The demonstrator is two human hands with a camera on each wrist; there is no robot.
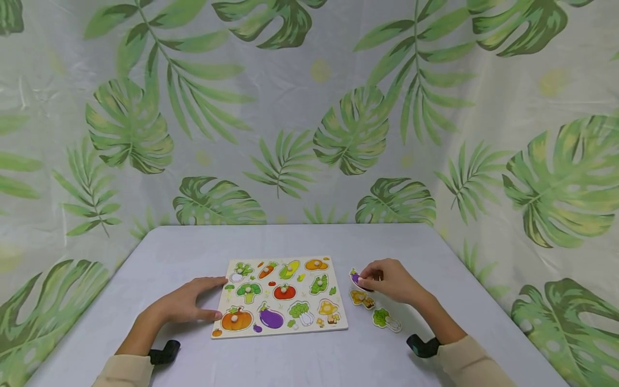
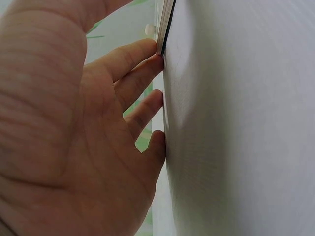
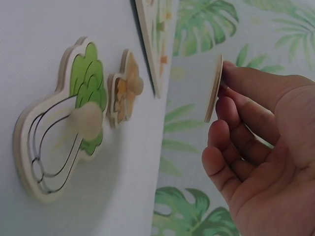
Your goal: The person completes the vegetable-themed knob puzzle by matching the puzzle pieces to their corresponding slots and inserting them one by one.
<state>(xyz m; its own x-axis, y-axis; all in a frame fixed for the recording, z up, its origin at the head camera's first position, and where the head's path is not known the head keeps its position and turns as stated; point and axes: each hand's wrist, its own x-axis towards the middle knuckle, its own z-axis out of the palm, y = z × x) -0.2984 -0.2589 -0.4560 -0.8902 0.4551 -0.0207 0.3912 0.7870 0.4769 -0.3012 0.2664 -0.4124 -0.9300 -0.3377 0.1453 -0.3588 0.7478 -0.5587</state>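
A wooden vegetable puzzle board point(image 1: 266, 330) lies on the table, with several knobbed pieces such as a pumpkin point(image 1: 237, 320), a tomato point(image 1: 284, 292) and broccoli point(image 1: 249, 291) set in it. The eggplant point(image 1: 271, 319), cabbage and mushroom spots along its near side show no knobs. My left hand point(image 1: 186, 303) rests at the board's left edge, fingers extended and touching it. Between thumb and fingers, my right hand point(image 1: 394, 279) pinches an eggplant puzzle piece point(image 3: 214, 91), raised off the table right of the board. Below that hand lie a mushroom piece point(image 1: 362, 299) and a leafy cabbage piece point(image 1: 386, 320).
The board stands on a white-covered table point(image 1: 290, 360). A leaf-patterned curtain point(image 1: 300, 107) hangs behind and along both sides. Each wrist wears a black camera band, seen at the left wrist point(image 1: 164, 352) and the right wrist point(image 1: 423, 346).
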